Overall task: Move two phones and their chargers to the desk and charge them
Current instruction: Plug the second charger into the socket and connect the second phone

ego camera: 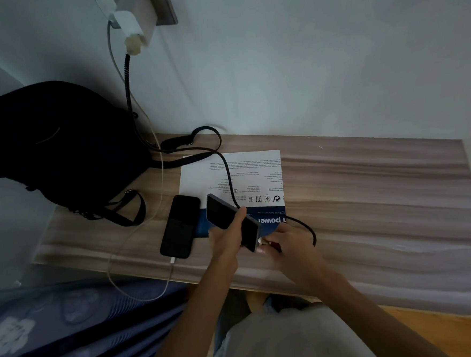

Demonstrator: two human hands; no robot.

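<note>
One black phone (179, 226) lies flat on the wooden desk (369, 197), a white cable (158, 200) plugged into its near end. My left hand (228, 238) grips a second dark phone (231, 220), tilted above a printed sheet. My right hand (285, 244) pinches the plug end of a black braided cable (230, 176) right at that phone's lower end. Both cables run up to white chargers (132, 29) in a wall socket at the top left.
A black bag (56, 146) with loose straps fills the desk's left end against the wall. The white and blue printed sheet (245, 175) lies under the phones. A blue patterned mattress (72, 329) sits at the lower left, wooden floor at the lower right.
</note>
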